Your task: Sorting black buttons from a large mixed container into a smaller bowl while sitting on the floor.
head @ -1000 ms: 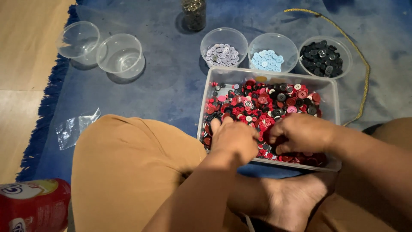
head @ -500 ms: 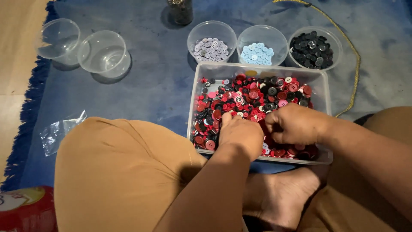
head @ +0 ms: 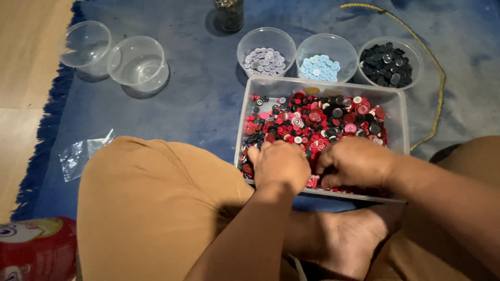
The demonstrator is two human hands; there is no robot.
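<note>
A clear rectangular plastic box (head: 397, 112) lies on the blue rug in front of my crossed legs, filled with mixed red, black, pink and white buttons (head: 317, 120). My left hand (head: 278, 165) rests knuckles-up in the near left part of the box, fingers curled down into the buttons. My right hand (head: 354, 162) lies beside it to the right, fingers also bent into the pile. What the fingertips hold is hidden. Behind the box stand three clear bowls: lilac buttons (head: 264, 60), light blue buttons (head: 320, 66), black buttons (head: 386, 64).
Two empty clear bowls (head: 83, 44) (head: 138, 61) stand at the far left on the rug. A dark jar (head: 229, 13) is at the back. A small clear bag (head: 79, 153) lies left. A yellow cord (head: 435, 67) curves on the right. A red can (head: 36, 250) sits near left.
The view has shifted slightly. Both hands stay in the near part of the box, their fingers working in the buttons with little change of place.
</note>
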